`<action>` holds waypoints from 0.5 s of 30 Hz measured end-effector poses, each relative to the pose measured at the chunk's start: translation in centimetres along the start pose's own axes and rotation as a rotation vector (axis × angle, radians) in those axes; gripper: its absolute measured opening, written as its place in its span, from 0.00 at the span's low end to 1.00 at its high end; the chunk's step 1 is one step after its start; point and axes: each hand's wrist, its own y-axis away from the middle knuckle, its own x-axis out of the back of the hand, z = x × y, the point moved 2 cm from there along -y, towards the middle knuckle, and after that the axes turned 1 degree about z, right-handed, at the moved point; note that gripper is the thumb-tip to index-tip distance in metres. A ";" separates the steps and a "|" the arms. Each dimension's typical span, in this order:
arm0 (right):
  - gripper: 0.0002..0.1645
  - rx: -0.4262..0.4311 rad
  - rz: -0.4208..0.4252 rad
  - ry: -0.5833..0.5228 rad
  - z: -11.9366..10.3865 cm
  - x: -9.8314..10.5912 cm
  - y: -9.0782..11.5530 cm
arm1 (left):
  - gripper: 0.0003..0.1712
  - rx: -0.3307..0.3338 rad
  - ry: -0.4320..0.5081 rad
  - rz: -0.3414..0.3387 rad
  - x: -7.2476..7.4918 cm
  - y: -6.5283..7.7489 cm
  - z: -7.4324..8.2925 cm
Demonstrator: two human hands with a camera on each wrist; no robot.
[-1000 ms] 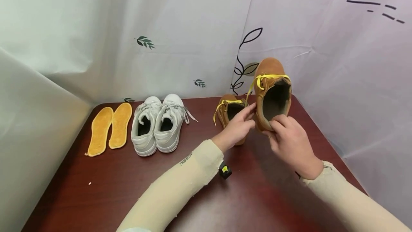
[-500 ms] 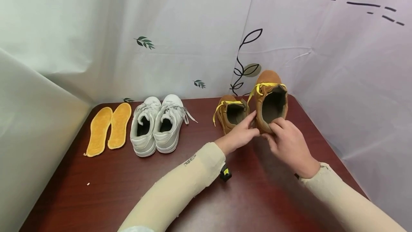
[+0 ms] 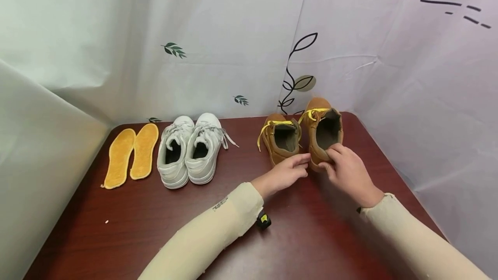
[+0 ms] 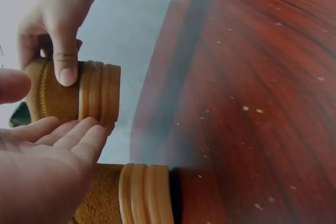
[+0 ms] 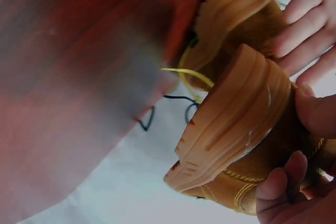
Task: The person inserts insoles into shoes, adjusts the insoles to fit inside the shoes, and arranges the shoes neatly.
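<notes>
My right hand pinches the heel collar of a tan-brown suede shoe with yellow laces, thumb outside at the back. That shoe is low at the table's back right, toe pointing away. My left hand has its fingers extended, fingertips right at the left side of the held shoe's heel; its palm shows in the left wrist view. A matching brown shoe stands just left of the held one. In the right wrist view the held shoe's ridged gum-coloured sole is tilted, and the left fingers appear beyond it.
A pair of white sneakers stands left of centre on the dark red table. Two orange-yellow insoles lie at the far left. A tiny white scrap is near the front left. White curtains enclose the table.
The brown shoe in my right hand has come down toward the table beside its mate. My left hand has moved down with it, then slightly back and left.
</notes>
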 end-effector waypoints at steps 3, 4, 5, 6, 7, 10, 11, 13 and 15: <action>0.13 0.004 -0.028 -0.005 0.5 -0.6 0.0 | 0.31 -0.002 0.001 -0.022 0.1 0.9 -0.6; 0.13 0.005 -0.037 -0.009 0.6 -0.8 -0.1 | 0.30 -0.002 0.004 -0.032 0.1 1.2 -0.8; 0.13 0.004 -0.047 -0.011 0.7 -1.0 -0.1 | 0.30 0.000 0.004 -0.041 0.2 1.5 -1.0; 0.13 0.001 -0.056 -0.016 0.8 -1.2 -0.1 | 0.29 0.001 -0.001 -0.049 0.2 1.9 -1.2; 0.13 -0.004 -0.064 -0.018 1.0 -1.4 -0.2 | 0.28 -0.004 -0.015 -0.056 0.3 2.2 -1.4; 0.13 -0.028 -0.087 -0.026 1.4 -1.8 -0.3 | 0.26 -0.028 -0.057 -0.072 0.6 3.1 -1.8; 0.13 -0.037 -0.094 -0.026 1.6 -2.0 -0.3 | 0.26 -0.038 -0.075 -0.073 0.7 3.4 -1.9; 0.14 -0.050 -0.110 -0.026 1.8 -2.3 -0.2 | 0.25 -0.060 -0.102 -0.067 0.9 3.8 -2.1; 0.13 -0.063 -0.126 -0.028 2.1 -2.5 -0.2 | 0.25 -0.070 -0.114 -0.066 1.2 4.2 -2.3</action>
